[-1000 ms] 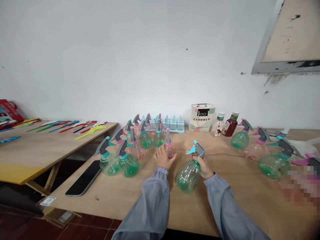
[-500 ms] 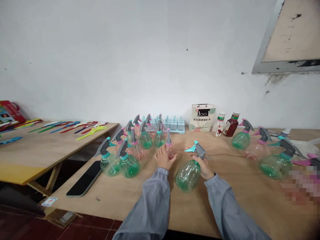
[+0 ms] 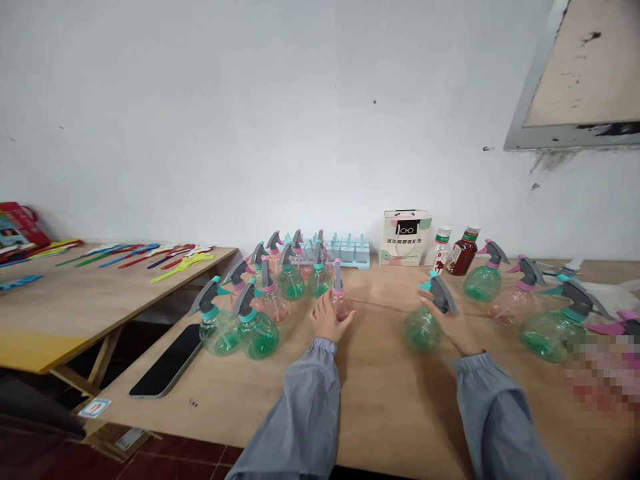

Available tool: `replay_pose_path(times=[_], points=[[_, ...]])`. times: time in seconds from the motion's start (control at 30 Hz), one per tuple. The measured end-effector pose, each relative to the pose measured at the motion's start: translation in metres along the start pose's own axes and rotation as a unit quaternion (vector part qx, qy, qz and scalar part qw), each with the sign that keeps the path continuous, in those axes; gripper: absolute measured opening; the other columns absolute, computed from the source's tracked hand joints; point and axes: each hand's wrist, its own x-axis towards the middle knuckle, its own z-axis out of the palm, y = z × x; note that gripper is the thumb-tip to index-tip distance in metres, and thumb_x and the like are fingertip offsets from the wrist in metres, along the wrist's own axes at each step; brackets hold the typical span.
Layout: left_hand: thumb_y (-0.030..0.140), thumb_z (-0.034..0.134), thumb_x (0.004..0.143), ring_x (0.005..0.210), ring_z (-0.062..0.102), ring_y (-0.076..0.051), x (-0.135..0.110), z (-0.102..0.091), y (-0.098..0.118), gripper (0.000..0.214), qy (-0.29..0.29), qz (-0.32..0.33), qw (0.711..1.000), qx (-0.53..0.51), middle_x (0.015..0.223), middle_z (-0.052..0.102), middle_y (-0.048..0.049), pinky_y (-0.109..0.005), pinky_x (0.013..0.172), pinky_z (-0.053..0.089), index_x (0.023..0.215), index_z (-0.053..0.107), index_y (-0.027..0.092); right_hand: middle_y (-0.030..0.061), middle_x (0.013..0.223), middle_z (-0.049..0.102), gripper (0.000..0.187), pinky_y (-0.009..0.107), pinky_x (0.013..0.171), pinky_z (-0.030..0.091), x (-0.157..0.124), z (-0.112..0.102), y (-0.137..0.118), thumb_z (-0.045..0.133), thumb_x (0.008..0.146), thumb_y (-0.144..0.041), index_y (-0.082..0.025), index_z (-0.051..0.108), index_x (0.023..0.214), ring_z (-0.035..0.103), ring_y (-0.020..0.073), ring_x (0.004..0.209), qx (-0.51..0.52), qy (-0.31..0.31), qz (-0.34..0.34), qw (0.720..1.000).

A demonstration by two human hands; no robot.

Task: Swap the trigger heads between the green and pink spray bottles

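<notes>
My left hand curls its fingers and thumb around a pink spray bottle that stands upright on the table, its trigger head facing away. My right hand grips a green spray bottle by the neck, just under its grey trigger head with a turquoise nozzle; bottle and hand are slightly smeared by motion. To the left of my left hand, several green and pink spray bottles stand in a cluster, among them a green spray bottle at the front.
At the right stand several more spray bottles, including a green spray bottle. A phone lies at the left edge. Behind are a light-blue rack, a paper bag and a red sauce bottle. A blurred patch covers the far right.
My right hand has carried the green spray bottle to the right, and the bottle is now more upright. My left hand stays at the pink spray bottle.
</notes>
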Motion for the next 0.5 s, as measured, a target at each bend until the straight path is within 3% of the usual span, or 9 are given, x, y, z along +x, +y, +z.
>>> replay_pose_path(times=[0.13,0.33,0.4,0.5], points=[[0.052,0.067,0.076,0.131,0.048,-0.031,0.001,0.000,0.000,0.083,-0.003,0.001,1.000,0.001,0.144,0.051,-0.0180,-0.047,0.108,0.034,0.147,0.039,0.018,0.0094,0.109,0.073,0.062,0.053,0.098,0.051,0.024,-0.034,0.021,0.077,0.067,-0.057,-0.024,0.067,0.118,0.068,0.0299,0.106,-0.041,0.038,-0.002,0.998],[0.052,0.066,0.077,0.132,0.048,-0.030,-0.001,-0.002,0.001,0.083,0.003,0.005,1.000,-0.010,0.144,0.051,-0.0180,-0.045,0.107,0.036,0.146,0.038,0.016,0.0072,0.092,0.070,0.068,0.053,0.096,0.048,0.043,-0.049,0.041,0.070,0.064,-0.068,-0.021,0.068,0.113,0.065,0.0287,0.097,-0.107,0.044,0.011,0.993],[0.051,0.065,0.078,0.131,0.049,-0.030,-0.002,-0.003,0.001,0.081,0.012,0.011,1.000,-0.006,0.143,0.051,-0.0179,-0.045,0.107,0.036,0.146,0.038,0.016,0.0081,0.097,0.069,0.078,0.053,0.097,0.047,0.044,-0.052,0.043,0.069,0.062,-0.071,-0.021,0.063,0.122,0.063,0.0294,0.099,-0.123,0.043,-0.001,0.991],[0.050,0.065,0.078,0.131,0.049,-0.030,-0.003,-0.003,0.000,0.080,0.020,0.023,1.000,-0.005,0.143,0.051,-0.0183,-0.044,0.107,0.037,0.146,0.038,0.015,0.0144,0.124,0.061,0.099,0.050,0.105,0.042,0.032,-0.055,0.049,0.072,0.057,-0.073,-0.021,0.048,0.137,0.056,0.0324,0.119,-0.134,0.055,-0.029,0.989]])
